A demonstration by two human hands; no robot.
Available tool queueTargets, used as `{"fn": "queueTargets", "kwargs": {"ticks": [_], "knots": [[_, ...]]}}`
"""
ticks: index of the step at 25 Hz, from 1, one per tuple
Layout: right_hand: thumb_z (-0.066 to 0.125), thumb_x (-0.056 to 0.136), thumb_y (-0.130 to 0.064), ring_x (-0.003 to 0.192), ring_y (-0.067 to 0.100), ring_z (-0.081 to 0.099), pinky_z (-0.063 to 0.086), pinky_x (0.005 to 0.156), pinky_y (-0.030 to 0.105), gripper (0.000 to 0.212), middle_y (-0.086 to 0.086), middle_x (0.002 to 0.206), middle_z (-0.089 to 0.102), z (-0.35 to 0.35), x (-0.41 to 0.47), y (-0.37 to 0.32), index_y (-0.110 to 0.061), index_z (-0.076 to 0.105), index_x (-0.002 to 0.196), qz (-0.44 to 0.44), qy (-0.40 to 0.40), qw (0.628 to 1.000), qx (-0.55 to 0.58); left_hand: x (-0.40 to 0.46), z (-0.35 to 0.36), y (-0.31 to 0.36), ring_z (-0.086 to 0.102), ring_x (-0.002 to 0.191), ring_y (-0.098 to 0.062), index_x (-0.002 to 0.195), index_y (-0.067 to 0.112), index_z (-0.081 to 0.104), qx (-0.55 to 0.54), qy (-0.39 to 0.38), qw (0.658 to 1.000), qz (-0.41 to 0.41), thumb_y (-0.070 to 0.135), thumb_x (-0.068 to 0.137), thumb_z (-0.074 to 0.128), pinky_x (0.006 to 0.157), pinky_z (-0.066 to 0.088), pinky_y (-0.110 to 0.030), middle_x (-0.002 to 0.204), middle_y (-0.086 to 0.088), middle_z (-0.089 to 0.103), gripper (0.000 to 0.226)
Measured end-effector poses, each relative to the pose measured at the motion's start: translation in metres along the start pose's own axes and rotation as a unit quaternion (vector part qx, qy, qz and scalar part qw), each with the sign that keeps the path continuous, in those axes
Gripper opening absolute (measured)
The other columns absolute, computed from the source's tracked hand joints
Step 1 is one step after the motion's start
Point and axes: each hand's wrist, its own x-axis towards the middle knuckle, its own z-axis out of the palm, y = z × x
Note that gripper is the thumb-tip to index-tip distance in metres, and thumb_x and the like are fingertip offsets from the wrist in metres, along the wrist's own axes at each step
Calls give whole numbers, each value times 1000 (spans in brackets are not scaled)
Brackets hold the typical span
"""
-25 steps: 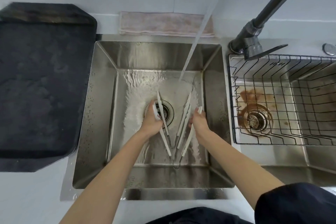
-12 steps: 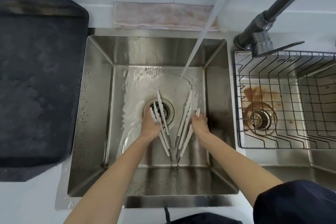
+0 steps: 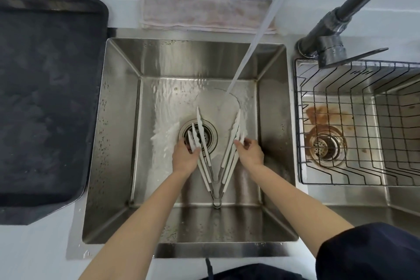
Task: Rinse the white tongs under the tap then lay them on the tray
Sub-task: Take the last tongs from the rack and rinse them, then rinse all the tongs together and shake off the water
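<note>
Several white tongs (image 3: 205, 167) with metal hinges fan out in a V above the bottom of the left sink (image 3: 118, 120), hinges toward me, tips over the drain (image 3: 210, 136). My left hand (image 3: 184, 159) grips the left arms of the tongs. My right hand (image 3: 250, 153) holds the right arms. A stream of water (image 3: 252, 45) from the dark tap (image 3: 327, 36) lands on the sink floor just beyond the tong tips. The dark tray (image 3: 45, 98) lies on the counter to the left.
A pinkish folded cloth (image 3: 204, 15) lies behind the sink. To the right, a black wire rack (image 3: 363, 125) sits in a second sink with a rust-stained drain. White counter runs along the front edge.
The stream's landing spot has drawn nearer to the tong tips. My hands keep the same hold on the spread tongs; the view shifted slightly.
</note>
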Motion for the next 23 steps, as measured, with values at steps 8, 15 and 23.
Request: {"fn": "queueTargets", "kwargs": {"ticks": [8, 15, 23], "knots": [[60, 86, -38, 123, 31, 48, 39, 102, 37, 62, 18, 135, 46, 14, 0, -3, -1, 40, 132, -51, 7, 993, -109, 1, 14, 3, 48, 122, -31, 130, 1, 42, 95, -12, 995, 22, 32, 86, 60, 96, 40, -35, 135, -17, 44, 57], [62, 84, -26, 122, 38, 47, 43, 98, 41, 64, 24, 138, 35, 21, 4, -19, 6, 30, 130, -51, 1, 971, -233, 8, 30, 19, 38, 129, -32, 135, 2, 29, 157, 26, 987, 0, 28, 87, 57, 96, 42, -42, 139, -16, 34, 62], [55, 90, -22, 124, 34, 45, 41, 95, 33, 65, 18, 132, 46, 11, -8, -37, 3, 19, 137, -36, -44, 997, -52, 4, 16, 28, 55, 90, -24, 106, 5, 47, -46, 16, 999, -11, 17, 83, 58, 76, 46, -33, 99, -9, 56, 28]]}}
